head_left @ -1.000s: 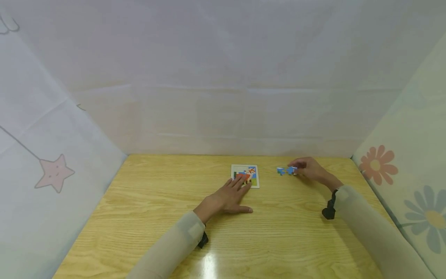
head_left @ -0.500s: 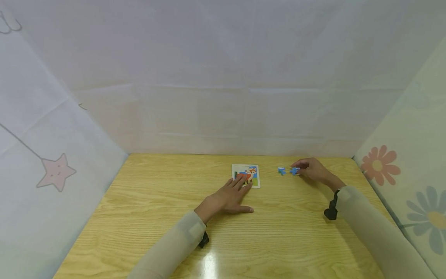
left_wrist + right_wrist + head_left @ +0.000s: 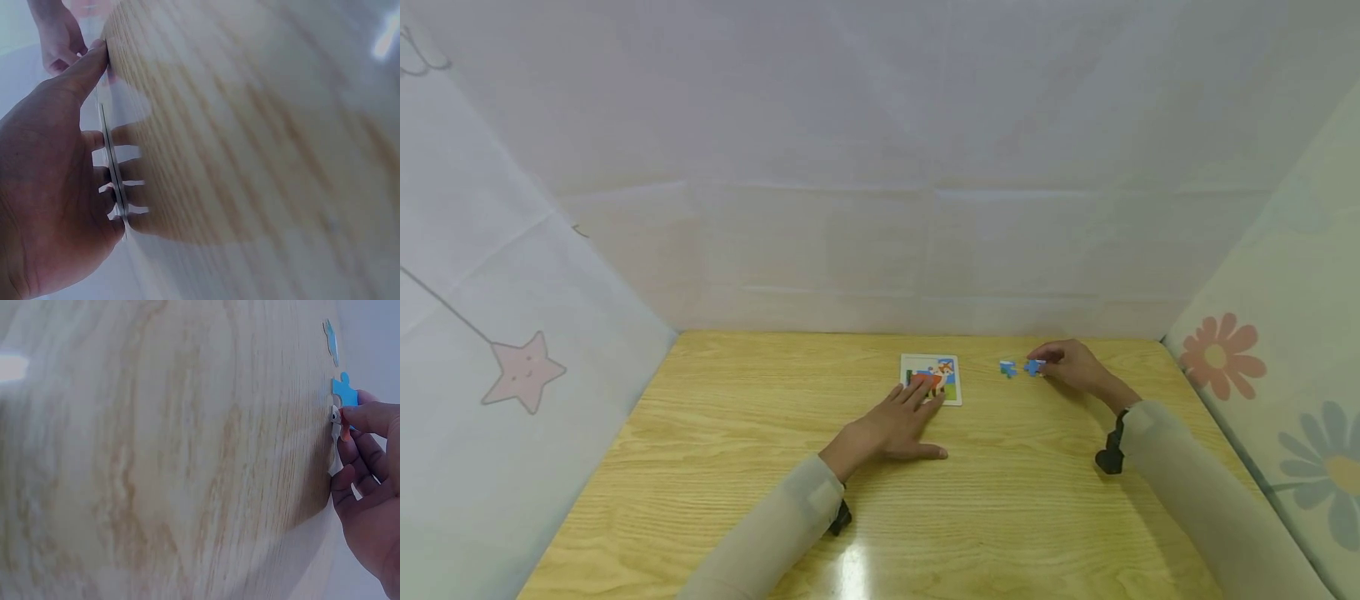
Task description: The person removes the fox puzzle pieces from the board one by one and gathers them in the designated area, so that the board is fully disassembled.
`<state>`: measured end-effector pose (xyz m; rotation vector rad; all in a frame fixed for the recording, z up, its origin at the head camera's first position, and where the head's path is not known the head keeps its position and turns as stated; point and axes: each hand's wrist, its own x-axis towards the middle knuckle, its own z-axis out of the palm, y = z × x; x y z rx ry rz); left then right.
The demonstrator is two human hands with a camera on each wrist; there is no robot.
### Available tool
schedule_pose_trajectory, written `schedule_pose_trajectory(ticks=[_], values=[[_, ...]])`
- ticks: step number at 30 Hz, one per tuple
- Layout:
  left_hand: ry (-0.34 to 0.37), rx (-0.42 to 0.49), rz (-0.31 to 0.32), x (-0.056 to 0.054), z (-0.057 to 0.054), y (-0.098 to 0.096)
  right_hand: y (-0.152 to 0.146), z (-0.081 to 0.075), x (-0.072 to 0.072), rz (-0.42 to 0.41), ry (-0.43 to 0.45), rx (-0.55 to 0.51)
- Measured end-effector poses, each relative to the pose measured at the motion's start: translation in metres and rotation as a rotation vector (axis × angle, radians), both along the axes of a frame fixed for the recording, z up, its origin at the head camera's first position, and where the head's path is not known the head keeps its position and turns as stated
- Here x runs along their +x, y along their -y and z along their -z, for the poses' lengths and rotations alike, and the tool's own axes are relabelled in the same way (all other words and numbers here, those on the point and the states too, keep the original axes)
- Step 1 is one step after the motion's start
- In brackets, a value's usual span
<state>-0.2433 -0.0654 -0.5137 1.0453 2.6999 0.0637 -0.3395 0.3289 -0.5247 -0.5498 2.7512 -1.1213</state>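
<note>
My left hand [image 3: 895, 427] lies with spread fingers on the lower part of a small white-framed jigsaw puzzle [image 3: 913, 363]. An orange and white cartoon animal shows in its picture, and the fingers cover part of it. In the left wrist view the board [image 3: 115, 169] appears edge-on beneath the fingertips. Further right, my right hand [image 3: 1072, 367] pinches a blue puzzle piece [image 3: 1034, 367] between thumb and fingers, just at the tabletop. The right wrist view shows this piece [image 3: 345, 392] with white and red on its near part. A second blue puzzle piece [image 3: 1007, 368] lies just left of it.
The pale wooden table [image 3: 760, 417] meets a white cloth backdrop [image 3: 880, 250] along its far edge. Patterned cloth walls stand at both sides, with a pink star [image 3: 526, 373] on the left and a red flower [image 3: 1221, 356] on the right.
My right hand has shifted slightly to the right with its piece, widening the gap to the other loose piece. My left hand stays on the puzzle.
</note>
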Motion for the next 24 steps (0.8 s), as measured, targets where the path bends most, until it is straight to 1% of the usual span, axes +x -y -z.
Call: schedule_pose_trajectory(ticks=[9, 24], values=[[0.000, 0.002, 0.001, -0.0002, 0.0003, -0.0006, 0.0028, 0.0023, -0.0020, 0.010, -0.008, 0.019], [0.008, -0.002, -0.008, -0.0002, 0.0005, -0.0009, 0.0040, 0.0018, 0.0021, -0.003, -0.008, 0.005]])
